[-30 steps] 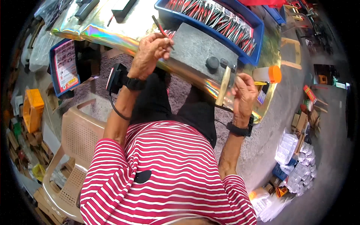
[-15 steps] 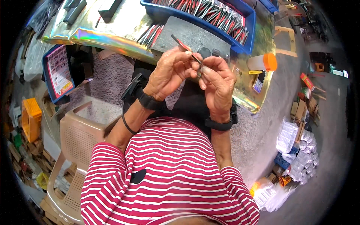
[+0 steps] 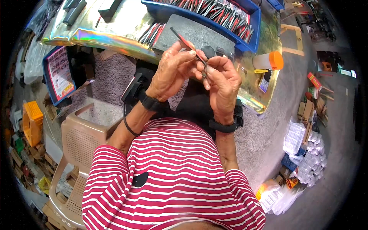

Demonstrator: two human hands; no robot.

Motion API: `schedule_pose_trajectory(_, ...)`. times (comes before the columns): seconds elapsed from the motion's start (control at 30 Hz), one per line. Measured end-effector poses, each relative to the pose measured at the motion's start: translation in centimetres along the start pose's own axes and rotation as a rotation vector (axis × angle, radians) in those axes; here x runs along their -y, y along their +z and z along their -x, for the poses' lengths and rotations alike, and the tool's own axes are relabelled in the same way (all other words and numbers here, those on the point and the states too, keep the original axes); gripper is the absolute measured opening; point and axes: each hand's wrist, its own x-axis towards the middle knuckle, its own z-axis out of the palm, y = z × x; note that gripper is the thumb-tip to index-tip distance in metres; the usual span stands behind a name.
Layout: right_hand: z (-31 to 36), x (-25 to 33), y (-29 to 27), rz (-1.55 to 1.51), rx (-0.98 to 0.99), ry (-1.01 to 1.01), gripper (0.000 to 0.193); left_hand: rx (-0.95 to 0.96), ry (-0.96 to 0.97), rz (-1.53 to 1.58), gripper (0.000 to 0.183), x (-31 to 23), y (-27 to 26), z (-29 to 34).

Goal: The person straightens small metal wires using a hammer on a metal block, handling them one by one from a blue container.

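In front of my body, above my lap, my left hand [image 3: 170,69] pinches a slim red-and-black stick-like piece [image 3: 186,42]. Its black tip points up and to the left. The thumb and fingertips of my right hand [image 3: 224,80] are closed on the piece's lower end, which looks dark and thin. My fingers hide much of that end, so its exact kind cannot be made out. Just beyond my hands lies a grey slab [image 3: 176,28] bearing a small round black object [image 3: 208,51]. Similar slim red, black and silver pieces [image 3: 152,35] lie beside the slab's left end.
Behind the slab, a blue tray [image 3: 251,46] holds many similar pieces. An orange-lidded jar [image 3: 275,60] and a phone-like device [image 3: 264,83] sit on the table's right side. Black boxes [image 3: 111,8] stand at the back left. A beige plastic chair [image 3: 82,140] is at my left.
The piece's upper tip has shifted slightly up and left, showing more of its red part. Both hands keep nearly the same place and grip.
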Motion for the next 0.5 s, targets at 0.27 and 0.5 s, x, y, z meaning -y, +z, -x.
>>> schedule_pose_trajectory(0.27, -0.1, -0.9, -0.6, 0.014, -0.011, -0.049, 0.010, 0.055, 0.081, -0.178, 0.016, 0.2, 0.2, -0.2)
schedule_pose_trajectory(0.5, 0.3, -1.5, -0.7, 0.305, -0.107, -0.143, 0.009, -0.028, 0.067, -0.308, 0.016, 0.4, 0.3, 0.0)
